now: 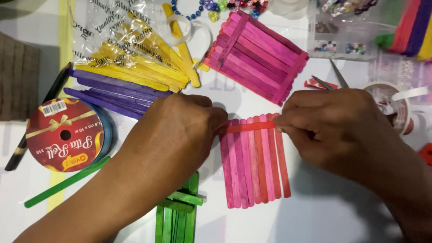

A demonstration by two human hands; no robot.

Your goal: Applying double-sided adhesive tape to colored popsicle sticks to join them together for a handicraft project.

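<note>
- Our left hand [173,135] rests knuckles up on the white table [324,211], its fingertips pressed down on the left end of a thin red stick [249,127].
- Our right hand [335,128] pinches the right end of that same red stick between thumb and fingers, so both hands are closed on it from opposite ends.
- The red stick lies flat across the top of a row of pink and red sticks [254,164], which sit side by side, touching, running toward us like a small fence panel in the middle of the table.
- These sticks are flat, narrow wood with rounded ends and a matte dyed finish.
- Far of our hands lies a finished pink panel [256,56], tilted, with cross sticks on top.
- To the far left, loose yellow sticks [139,67] spill from a crinkled clear plastic bag [108,27], with purple sticks [110,92] just near of them.
- At the left sits a round ribbon spool [65,135] with a glossy red label, a single green stick [67,182] slanting beside it.
- Near us, under our left wrist, is a green panel [177,211].
- Far right, metal scissors [335,78] lie near a roll of tape [396,101] and a clear box of beads [342,31].
</note>
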